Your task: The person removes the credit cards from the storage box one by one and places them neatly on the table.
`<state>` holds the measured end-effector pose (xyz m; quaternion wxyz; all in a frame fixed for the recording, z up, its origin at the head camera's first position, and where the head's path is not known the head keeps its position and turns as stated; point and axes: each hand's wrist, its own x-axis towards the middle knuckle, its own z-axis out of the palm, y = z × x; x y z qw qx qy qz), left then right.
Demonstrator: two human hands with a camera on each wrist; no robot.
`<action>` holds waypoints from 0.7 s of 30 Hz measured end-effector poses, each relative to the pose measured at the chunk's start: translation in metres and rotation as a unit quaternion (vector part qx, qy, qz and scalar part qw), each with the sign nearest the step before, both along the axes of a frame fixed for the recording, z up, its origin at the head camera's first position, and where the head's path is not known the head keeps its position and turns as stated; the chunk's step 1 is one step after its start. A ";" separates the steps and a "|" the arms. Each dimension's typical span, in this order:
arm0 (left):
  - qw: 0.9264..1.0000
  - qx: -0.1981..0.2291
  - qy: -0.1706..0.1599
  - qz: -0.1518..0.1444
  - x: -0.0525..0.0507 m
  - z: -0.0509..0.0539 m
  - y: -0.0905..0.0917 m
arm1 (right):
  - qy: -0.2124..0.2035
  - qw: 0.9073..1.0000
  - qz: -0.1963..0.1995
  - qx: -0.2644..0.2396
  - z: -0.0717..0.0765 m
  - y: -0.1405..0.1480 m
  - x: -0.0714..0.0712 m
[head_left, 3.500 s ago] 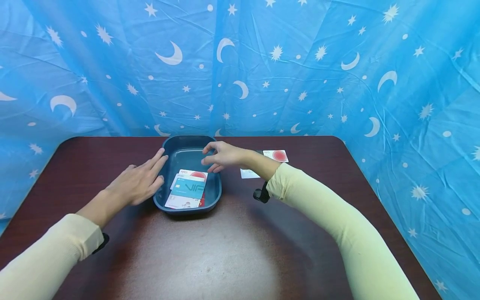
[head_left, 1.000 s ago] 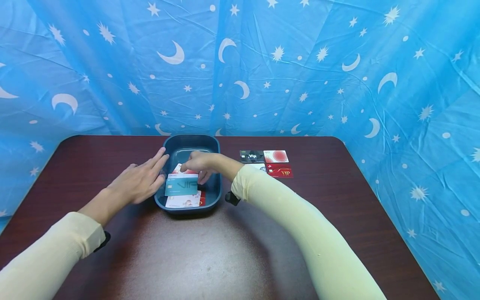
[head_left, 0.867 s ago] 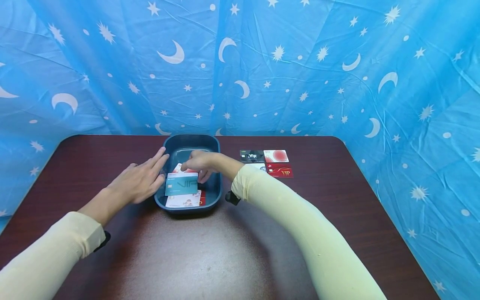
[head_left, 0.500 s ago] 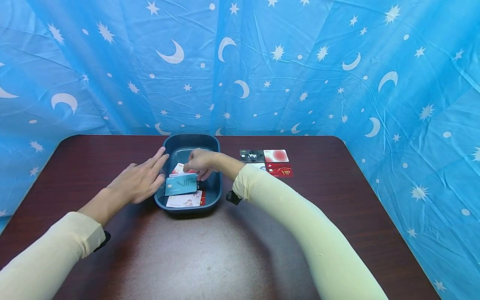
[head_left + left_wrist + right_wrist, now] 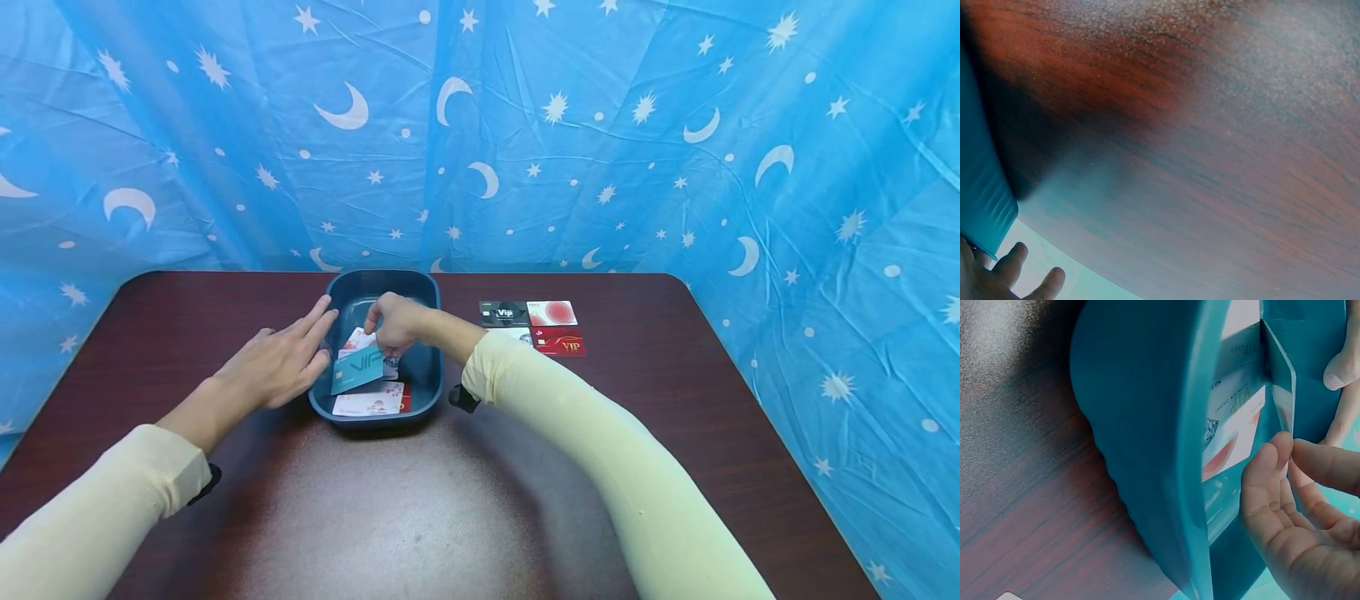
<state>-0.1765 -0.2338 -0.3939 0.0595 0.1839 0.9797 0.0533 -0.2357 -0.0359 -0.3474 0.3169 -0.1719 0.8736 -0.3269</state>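
Note:
In the head view, my right hand (image 5: 402, 323) reaches into a dark blue plastic bin (image 5: 375, 422). Thumb and fingertips pinch the edge of a teal VIP card (image 5: 358, 369); the right wrist view shows the card (image 5: 1282, 378) standing tilted up in this grip. My left hand (image 5: 273, 367) rests at the bin's left rim with its fingers extended. Beneath the teal card lie a white card with red print (image 5: 358, 339) and, at the front, a white patterned card (image 5: 369, 402) partly covering a red card (image 5: 406, 398). The held card hides some of the pile.
On the table, right of the bin, several cards lie in two rows: a black Vip card (image 5: 504, 313), a white card with a red circle (image 5: 552, 313), a red VIP card (image 5: 559, 342) and a white card (image 5: 519, 334) partly behind the right arm. A blue curtain (image 5: 480, 133) hangs behind.
The right hand moved left into the bin and took hold of the teal card. That card has turned and lifted at its right side. The left hand stays at the rim.

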 end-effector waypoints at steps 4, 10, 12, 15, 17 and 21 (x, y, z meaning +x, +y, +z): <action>1.000 0.002 0.006 -0.002 0.001 0.000 0.001 | 0.002 1.000 0.005 -0.009 0.002 0.002 0.000; 1.000 0.001 0.003 -0.002 0.001 0.001 0.001 | 0.029 0.999 0.021 -0.023 0.011 0.012 -0.002; 1.000 -0.002 -0.003 -0.001 0.001 0.002 0.001 | 0.035 0.999 0.032 -0.026 0.015 0.016 -0.002; 1.000 -0.006 -0.008 0.002 0.000 0.002 0.001 | 0.042 0.997 0.049 -0.030 0.022 0.024 -0.002; 1.000 -0.006 -0.007 0.002 0.000 0.002 0.001 | 0.046 0.997 0.059 -0.031 0.027 0.030 -0.003; 1.000 -0.003 0.000 0.000 0.000 0.002 0.001 | 0.060 0.994 0.085 -0.033 0.038 0.044 -0.004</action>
